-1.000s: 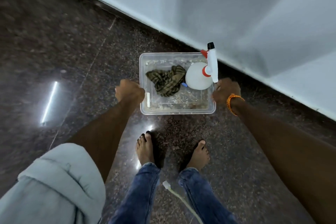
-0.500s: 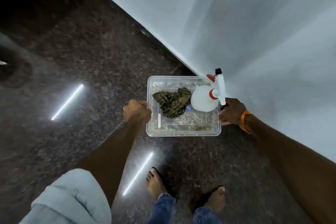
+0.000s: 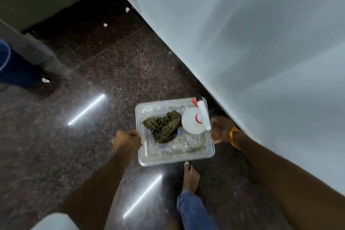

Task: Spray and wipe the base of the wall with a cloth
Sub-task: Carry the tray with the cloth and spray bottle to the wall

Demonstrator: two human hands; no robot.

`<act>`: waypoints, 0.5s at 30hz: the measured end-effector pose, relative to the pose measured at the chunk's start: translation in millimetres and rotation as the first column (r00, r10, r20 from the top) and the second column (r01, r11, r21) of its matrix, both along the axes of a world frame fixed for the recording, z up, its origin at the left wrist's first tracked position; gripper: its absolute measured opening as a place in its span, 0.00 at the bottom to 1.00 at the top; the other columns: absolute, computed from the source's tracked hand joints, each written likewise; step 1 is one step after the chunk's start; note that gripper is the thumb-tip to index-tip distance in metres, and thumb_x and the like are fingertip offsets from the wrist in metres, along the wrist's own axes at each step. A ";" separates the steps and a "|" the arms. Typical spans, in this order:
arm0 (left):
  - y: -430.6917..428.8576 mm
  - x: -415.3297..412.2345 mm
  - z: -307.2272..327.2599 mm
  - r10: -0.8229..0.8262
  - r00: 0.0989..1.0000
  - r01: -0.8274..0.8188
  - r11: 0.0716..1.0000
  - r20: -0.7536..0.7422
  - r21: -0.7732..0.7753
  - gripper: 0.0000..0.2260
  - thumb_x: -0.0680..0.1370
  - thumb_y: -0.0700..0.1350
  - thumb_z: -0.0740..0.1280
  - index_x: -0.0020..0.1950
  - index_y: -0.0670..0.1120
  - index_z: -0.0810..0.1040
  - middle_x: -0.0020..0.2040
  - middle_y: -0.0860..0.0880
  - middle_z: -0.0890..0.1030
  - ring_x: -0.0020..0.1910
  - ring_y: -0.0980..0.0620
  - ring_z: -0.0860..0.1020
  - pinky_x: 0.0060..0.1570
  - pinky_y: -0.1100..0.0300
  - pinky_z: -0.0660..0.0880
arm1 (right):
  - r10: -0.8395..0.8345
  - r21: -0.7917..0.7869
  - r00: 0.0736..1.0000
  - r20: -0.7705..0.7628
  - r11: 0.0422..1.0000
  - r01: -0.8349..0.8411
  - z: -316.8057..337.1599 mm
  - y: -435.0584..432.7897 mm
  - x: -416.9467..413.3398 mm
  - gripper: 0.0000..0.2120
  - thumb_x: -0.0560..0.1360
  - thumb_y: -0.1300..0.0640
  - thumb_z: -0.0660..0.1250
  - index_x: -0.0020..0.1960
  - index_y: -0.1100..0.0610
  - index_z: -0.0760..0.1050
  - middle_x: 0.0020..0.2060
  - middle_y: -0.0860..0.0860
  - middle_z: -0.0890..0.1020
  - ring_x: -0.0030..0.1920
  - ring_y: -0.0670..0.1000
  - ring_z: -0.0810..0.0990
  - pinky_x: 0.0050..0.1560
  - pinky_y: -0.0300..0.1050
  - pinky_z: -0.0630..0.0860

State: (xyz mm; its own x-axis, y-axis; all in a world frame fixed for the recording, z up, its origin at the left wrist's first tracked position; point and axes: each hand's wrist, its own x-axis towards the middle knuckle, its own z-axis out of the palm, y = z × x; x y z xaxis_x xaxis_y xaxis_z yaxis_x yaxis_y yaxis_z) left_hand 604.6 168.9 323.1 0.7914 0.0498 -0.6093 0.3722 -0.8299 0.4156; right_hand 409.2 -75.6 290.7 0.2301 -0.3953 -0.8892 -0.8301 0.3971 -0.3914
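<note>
My left hand [image 3: 127, 141] is curled round the left edge of the clear tub [image 3: 175, 161]; my right hand [image 3: 221, 129] grips the right edge, fingertips hidden behind the tub wall; the tub is held above the floor [image 3: 84, 155], beside the wall [image 3: 242, 43]. The crumpled olive cloth [image 3: 164, 127] lies at the tub's centre; the white spray bottle [image 3: 192, 123] stands in the far right corner. A blue bucket [image 3: 11, 69] is cut off at the left; motion blur obscures fine detail.
</note>
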 end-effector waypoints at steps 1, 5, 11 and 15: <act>1.2 8.5 -4.2 0.020 1.000 -0.020 1.000 -0.002 0.007 0.07 0.72 0.40 0.68 0.44 0.48 0.86 0.36 0.44 0.85 0.38 0.49 0.84 0.42 0.58 0.81 | 0.079 -0.063 0.996 -0.044 0.995 -0.081 -0.2 -0.4 14.6 0.05 0.73 0.67 0.59 0.39 0.63 0.71 0.32 0.60 0.77 0.29 0.57 0.77 0.29 0.50 0.79; 2.3 42.2 -22.0 0.070 0.997 -0.070 0.997 0.024 -0.011 0.07 0.72 0.39 0.69 0.44 0.48 0.86 0.38 0.43 0.85 0.43 0.48 0.83 0.45 0.61 0.79 | 0.244 -0.088 0.970 0.004 0.966 -0.242 -4.3 -9.4 66.0 0.18 0.76 0.74 0.66 0.38 0.53 0.68 0.47 0.56 0.77 0.41 0.55 0.80 0.36 0.43 0.84; 17.1 87.1 -56.6 0.071 0.997 -0.071 0.997 -0.036 0.016 0.08 0.68 0.38 0.72 0.41 0.50 0.86 0.41 0.44 0.85 0.46 0.45 0.84 0.54 0.49 0.80 | 0.458 -0.180 0.888 -0.027 0.872 -0.455 -33.8 -10.2 118.7 0.20 0.76 0.71 0.69 0.39 0.48 0.68 0.51 0.56 0.78 0.47 0.56 0.82 0.47 0.49 0.86; 16.0 126.2 -80.9 0.089 0.994 -0.091 0.995 -0.067 -0.031 0.07 0.67 0.36 0.71 0.39 0.47 0.86 0.35 0.45 0.85 0.37 0.48 0.83 0.49 0.50 0.82 | 0.498 -0.259 0.859 -0.114 0.820 -0.510 -50.1 -12.4 161.1 0.13 0.72 0.71 0.65 0.36 0.56 0.74 0.42 0.62 0.87 0.45 0.63 0.88 0.47 0.61 0.86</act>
